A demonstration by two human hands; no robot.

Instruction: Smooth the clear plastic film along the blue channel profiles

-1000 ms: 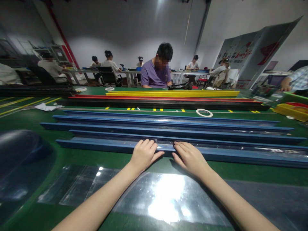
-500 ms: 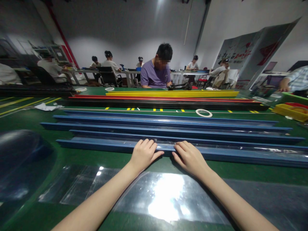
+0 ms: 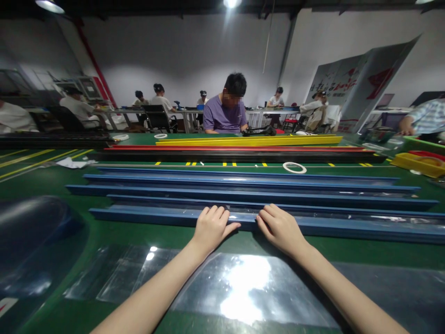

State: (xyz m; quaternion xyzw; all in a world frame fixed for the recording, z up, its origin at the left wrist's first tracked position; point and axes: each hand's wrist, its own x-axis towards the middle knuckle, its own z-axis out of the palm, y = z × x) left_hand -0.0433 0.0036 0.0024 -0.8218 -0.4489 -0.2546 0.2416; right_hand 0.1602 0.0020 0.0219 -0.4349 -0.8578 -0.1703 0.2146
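While on blue channel (image 3: 146,216) with film (image 3: 389,218) inside, left hand (image 3: 211,229) and right hand (image 3: 281,227), fingers (image 3: 216,213) gripping its edge (image 3: 125,211).

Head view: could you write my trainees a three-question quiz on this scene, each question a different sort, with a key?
1. Multiple choice: which thing do the left hand and right hand lie over?
a) the shiny sheet
b) the nearest blue channel
c) the white scrap
2. True or false: the closest white ring lies beyond the nearest blue channel.
3. Fill in the colour: the long bar just beyond the red bar is ____.

Key: 1. b; 2. true; 3. yellow.
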